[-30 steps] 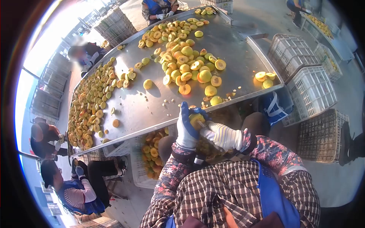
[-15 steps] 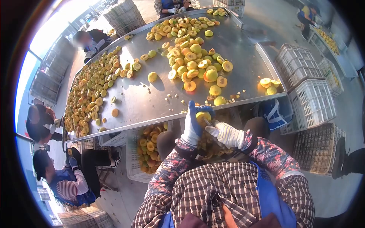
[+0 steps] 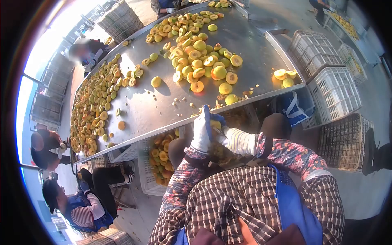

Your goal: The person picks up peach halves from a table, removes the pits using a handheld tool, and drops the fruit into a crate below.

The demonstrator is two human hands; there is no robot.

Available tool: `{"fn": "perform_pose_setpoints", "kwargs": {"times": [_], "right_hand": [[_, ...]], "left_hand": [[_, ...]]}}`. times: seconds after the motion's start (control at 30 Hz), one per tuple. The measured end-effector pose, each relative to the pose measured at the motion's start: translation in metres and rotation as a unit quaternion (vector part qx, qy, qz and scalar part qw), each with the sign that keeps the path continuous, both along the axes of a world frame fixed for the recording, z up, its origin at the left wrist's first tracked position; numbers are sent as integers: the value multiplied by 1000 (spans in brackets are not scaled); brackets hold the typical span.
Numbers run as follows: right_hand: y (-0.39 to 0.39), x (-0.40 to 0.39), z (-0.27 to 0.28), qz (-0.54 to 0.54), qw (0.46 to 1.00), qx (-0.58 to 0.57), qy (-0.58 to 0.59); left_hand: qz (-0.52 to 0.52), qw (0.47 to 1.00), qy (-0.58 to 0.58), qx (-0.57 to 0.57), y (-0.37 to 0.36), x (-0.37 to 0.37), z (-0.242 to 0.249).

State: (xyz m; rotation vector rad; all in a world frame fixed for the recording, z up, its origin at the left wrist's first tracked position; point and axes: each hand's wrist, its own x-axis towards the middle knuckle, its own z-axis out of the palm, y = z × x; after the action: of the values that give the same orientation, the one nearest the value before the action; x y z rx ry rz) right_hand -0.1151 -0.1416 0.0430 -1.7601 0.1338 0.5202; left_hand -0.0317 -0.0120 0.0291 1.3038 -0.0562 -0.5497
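Note:
My left hand (image 3: 202, 132), in a white and blue glove, is closed around a yellow peach (image 3: 219, 119) just below the table's near edge. Most of that fruit is hidden by the blue fingers. Close against it is my right hand (image 3: 240, 141), in a striped glove, with its fingers curled. Whatever those fingers grip is too hidden to name. Beyond both hands, a heap of whole and halved peaches (image 3: 197, 64) lies on the metal table (image 3: 163, 112). Small pale pits are scattered near the edge.
Many peach halves (image 3: 87, 118) cover the table's left side. Under the table stands a crate of peach halves (image 3: 160, 157). Stacked plastic crates (image 3: 334, 92) and a blue bag (image 3: 292, 109) are at the right. A seated co-worker (image 3: 77, 204) is at the left; other people sit around the table.
The view has shifted slightly, so the table and fruit sit further left and higher. My right hand has turned at the wrist, and less of the held peach shows.

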Motion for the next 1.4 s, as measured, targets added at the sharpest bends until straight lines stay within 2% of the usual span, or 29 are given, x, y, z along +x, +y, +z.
{"fn": "perform_pose_setpoints", "kwargs": {"times": [0.03, 0.1, 0.17, 0.23, 0.3, 0.37, 0.43, 0.53, 0.57, 0.6, 0.63, 0.67, 0.73, 0.77, 0.8, 0.83, 0.9, 0.93, 0.97, 1.0, 1.03, 1.07, 1.1, 1.17, 1.23, 1.27, 1.33, 1.37, 1.4], "right_hand": [[-2, 0, 10, 15, 999, -35, -15], [2, 2, 30, -38, 967, 109, 226], [-6, 2, 17, 0, 962, 159, 223], [-6, -1, 20, 8, 985, 105, 139], [-4, -2, 15, 10, 988, 92, 126], [-1, -1, 14, 14, 993, 64, 96], [-2, -4, 20, -37, 958, 183, 217], [5, -8, 10, -45, 965, 170, 196], [8, -7, -6, -41, 993, 77, 74], [12, -6, -23, -35, 998, -16, -50], [15, -3, -46, -32, 998, -16, -48], [18, -2, -72, -44, 977, -85, -190], [16, -3, -75, -53, 931, -156, -325], [14, -5, -50, -38, 975, -70, -207], [11, -7, -26, -29, 989, -24, -146], [9, -8, -2, -24, 996, 18, -83], [1, -5, 34, -5, 985, 81, 151], [1, -4, 38, 3, 989, 46, 142], [-1, -1, 17, 9, 989, 42, 142], [-5, 1, -23, 13, 997, -41, -62], [-6, 0, -46, 17, 958, -116, -262], [-10, 1, -24, 39, 970, -149, -188], [-13, 4, -7, 43, 969, -151, -191], [-15, 6, 10, 109, 952, -259, -119], [-15, 1, -6, 104, 940, -283, -163], [-13, -2, -10, 86, 946, -262, -170], [-12, -6, -17, 68, 962, -196, -178], [-10, -5, -18, 67, 962, -195, -177], [-7, -5, -19, 43, 989, -105, -98]], "left_hand": [[-9, 1000, 14, 7, -1, 1, 0], [-1, 1000, -2, -19, -3, 0, -5], [24, 995, -86, 48, -1, -4, -3], [35, 997, -68, 27, 0, 1, -1], [-76, 988, -95, 90, 4, 8, 4], [-78, 992, -76, 65, 3, 9, 3], [-95, 990, -73, 71, 4, 10, -3], [-55, 994, -73, 55, 1, 4, 1], [-34, 995, -85, 48, -1, 5, 2], [-31, 997, -69, 32, -3, 3, 10], [-28, 997, -68, 33, -3, 5, 8], [-27, 999, -42, 18, -4, 6, 5], [-13, 1000, -7, -1, -5, 5, 4], [-12, 1000, -4, -1, -4, 5, -2], [-10, 999, -50, -1, -2, 6, -11], [-7, 995, -97, -2, -1, 6, -17], [-9, 998, -62, -21, -1, 2, -2], [-47, 991, -121, 7, 3, 3, -5], [-83, 979, -183, 34, 5, 8, -7], [-104, 991, -86, 21, 9, 12, -9], [-96, 991, -85, 22, 11, 10, -21], [-71, 992, -104, 5, 9, 9, -37], [-88, 994, -63, -22, 11, 8, -22], [-102, 993, -20, -49, 13, 8, -11], [-127, 988, -93, -6, 16, 12, -19], [-124, 988, -94, -6, 17, 13, -19], [-127, 987, 19, -99, 18, 11, -19], [-127, 987, 19, -98, 16, 7, -18], [-96, 984, 67, -136, 14, 3, -16]]}}
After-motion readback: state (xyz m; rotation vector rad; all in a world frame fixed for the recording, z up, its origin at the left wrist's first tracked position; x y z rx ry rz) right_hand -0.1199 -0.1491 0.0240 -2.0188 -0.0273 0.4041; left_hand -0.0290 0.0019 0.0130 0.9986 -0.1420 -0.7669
